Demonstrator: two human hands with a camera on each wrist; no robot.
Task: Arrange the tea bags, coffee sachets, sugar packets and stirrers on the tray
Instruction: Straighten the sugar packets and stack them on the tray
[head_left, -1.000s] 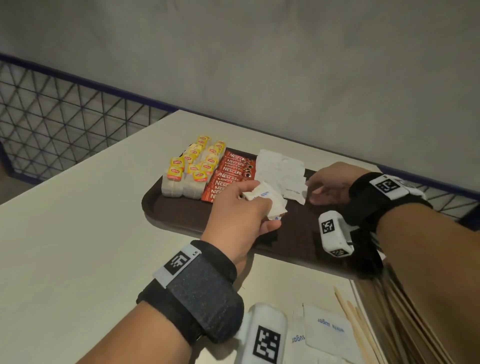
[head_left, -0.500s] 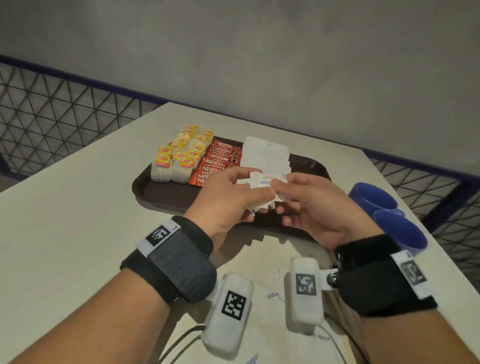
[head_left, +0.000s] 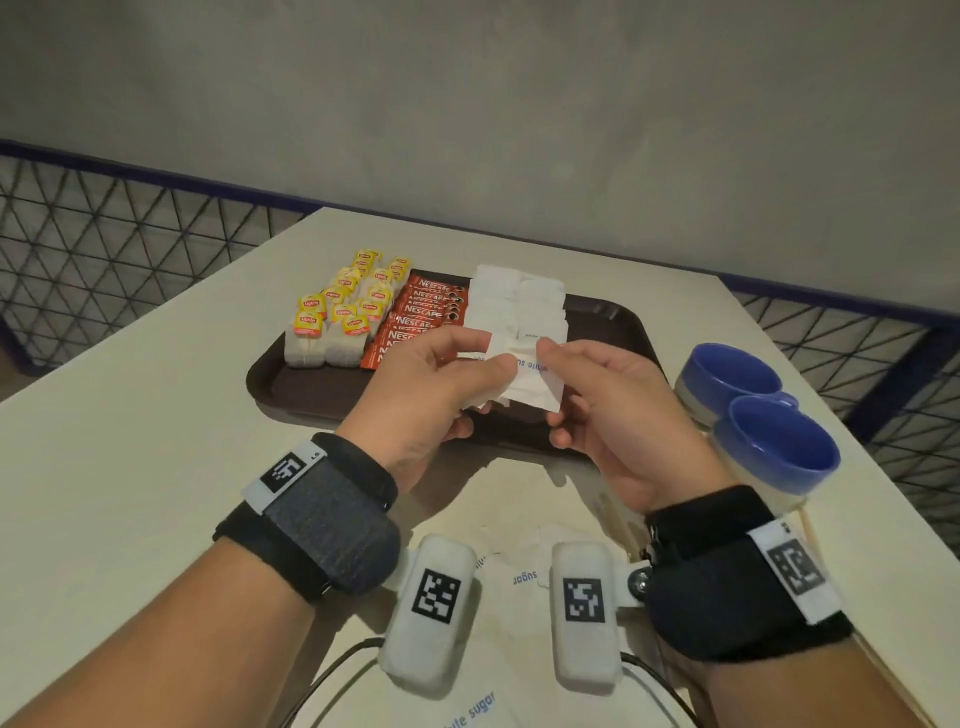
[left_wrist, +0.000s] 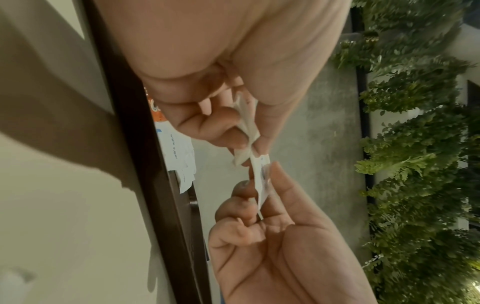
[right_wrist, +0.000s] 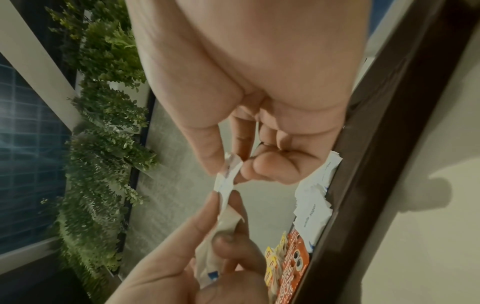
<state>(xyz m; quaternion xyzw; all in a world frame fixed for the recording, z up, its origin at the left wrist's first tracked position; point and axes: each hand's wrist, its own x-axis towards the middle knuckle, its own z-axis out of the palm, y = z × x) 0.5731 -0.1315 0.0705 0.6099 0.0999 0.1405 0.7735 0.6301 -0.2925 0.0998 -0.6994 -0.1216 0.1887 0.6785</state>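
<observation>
The left hand (head_left: 431, 384) holds a small bunch of white sugar packets (head_left: 524, 382), thumb and curled fingers pinched on them, above the near edge of the brown tray (head_left: 291, 387). The right hand (head_left: 608, 410) pinches the right end of one packet of that bunch between thumb and forefinger. The step in hand appears to be peeling a single packet off the bunch for placing.

Procedure for this step:
1. Keep the left pinch firm on the rest of the bunch, so that only one packet slides out.
2. Pull to the right in the plane of the paper; a twist may tear or crease it.
3. Lay the packet on the white sugar row (head_left: 519, 301) at the far right of the tray contents, edges in line with those already there.

On the tray, left to right: tea bags (head_left: 337, 322) with yellow tags, red coffee sachets (head_left: 421, 317), then the sugar row. More sugar packets (head_left: 522, 577) lie on the table (head_left: 130, 415) near the wrists. Two blue cups (head_left: 753, 410) stand right of the tray.

The head view alone shows the whole layout and the spare packets on the table. The left wrist view shows the packet edge-on between the right fingers (left_wrist: 280, 185), confirming a thin, single-sheet grip. The right wrist view shows the crumpled bunch inside the left fingers (right_wrist: 233, 242), hidden from the head camera. No stirrers can be identified for certain.
</observation>
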